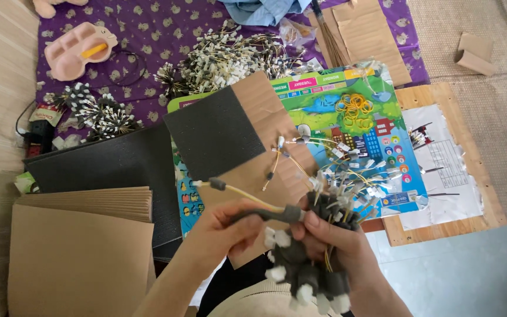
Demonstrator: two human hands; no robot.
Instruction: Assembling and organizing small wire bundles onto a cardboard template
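A yellow wire (247,198) is pinched in the left hand (221,226); the bundle (315,258), clenched by the right hand (341,243), is best held steady.

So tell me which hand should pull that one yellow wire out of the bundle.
Left, probably. The left hand already pinches the yellow wire by its grey sleeve, while the right hand is full, gripping the bundle and steadying it.

On the floor before us, a bright printed chart (353,117) in green, blue and yellow lies half under cardboard; at far left, a small red-and-white packet (46,113), possibly a wrapper, beside purple cloth (159,29).
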